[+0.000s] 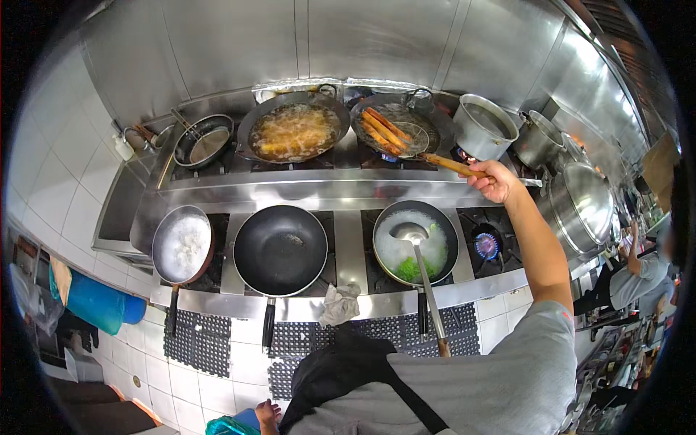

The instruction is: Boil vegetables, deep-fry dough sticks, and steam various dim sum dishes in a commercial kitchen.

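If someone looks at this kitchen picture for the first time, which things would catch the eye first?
Probably the right hand, stretched out over the stove and gripping the wooden handle of a wire skimmer that carries golden fried rolls at the back. Just left of it, a wok of bubbling oil glows orange. In front, a pan with white and green food holds a ladle.

Steel wall panels [348, 36] are gleaming across the top of the frame, white wall tiles [54, 145] are curving down the left, and black rubber mats [210, 341] are lying on pale floor tiles [181, 391] below, lower left.
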`<state>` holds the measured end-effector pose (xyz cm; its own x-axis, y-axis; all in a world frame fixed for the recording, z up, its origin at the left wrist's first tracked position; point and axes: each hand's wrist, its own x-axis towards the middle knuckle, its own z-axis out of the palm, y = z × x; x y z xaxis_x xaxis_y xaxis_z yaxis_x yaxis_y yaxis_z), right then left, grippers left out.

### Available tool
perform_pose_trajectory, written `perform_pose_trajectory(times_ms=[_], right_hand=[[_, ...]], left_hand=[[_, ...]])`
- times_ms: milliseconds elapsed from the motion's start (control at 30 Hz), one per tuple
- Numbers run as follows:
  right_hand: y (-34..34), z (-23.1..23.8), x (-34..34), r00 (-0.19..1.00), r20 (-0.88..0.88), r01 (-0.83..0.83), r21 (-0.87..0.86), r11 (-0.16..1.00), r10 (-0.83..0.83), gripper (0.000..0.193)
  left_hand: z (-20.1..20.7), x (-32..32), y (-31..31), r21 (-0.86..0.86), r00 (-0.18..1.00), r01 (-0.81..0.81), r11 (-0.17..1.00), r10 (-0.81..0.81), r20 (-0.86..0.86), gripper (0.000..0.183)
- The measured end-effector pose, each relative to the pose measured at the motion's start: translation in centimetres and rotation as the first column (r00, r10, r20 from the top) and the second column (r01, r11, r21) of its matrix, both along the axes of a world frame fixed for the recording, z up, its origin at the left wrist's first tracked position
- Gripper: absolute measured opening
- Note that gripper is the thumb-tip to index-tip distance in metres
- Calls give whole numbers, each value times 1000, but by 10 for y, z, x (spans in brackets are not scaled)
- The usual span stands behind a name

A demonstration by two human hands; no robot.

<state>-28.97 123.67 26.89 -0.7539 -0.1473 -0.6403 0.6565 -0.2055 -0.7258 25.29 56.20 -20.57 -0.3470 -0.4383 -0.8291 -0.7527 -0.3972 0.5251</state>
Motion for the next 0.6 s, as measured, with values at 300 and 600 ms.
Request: perform_pose_trajectory(times_ms=[300,600], right_hand=[[-33,-40,-33,999,-19,38,-239,970,-44,21],[-30,-48,-12,991,-93,58,-386,920,-101,20]], left_hand=[[-1,10,-8,41,995,60,997,-63,75,33],[42,34,21,-300,894,391,870,-437,-101,32]])
